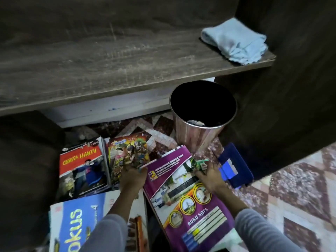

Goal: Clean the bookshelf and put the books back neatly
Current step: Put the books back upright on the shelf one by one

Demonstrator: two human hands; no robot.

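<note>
Matt wooden shelf [109, 70], shiny metal bin [198, 135]

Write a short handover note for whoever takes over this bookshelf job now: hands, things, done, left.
Left hand and right hand both grip the purple notebook near its top edge.
Other books lie on the floor; the cloth sits at the right end of the shelf, the bin below it.
Done: no books on this shelf, cloth put down.
Left: put every book back neatly.
</note>
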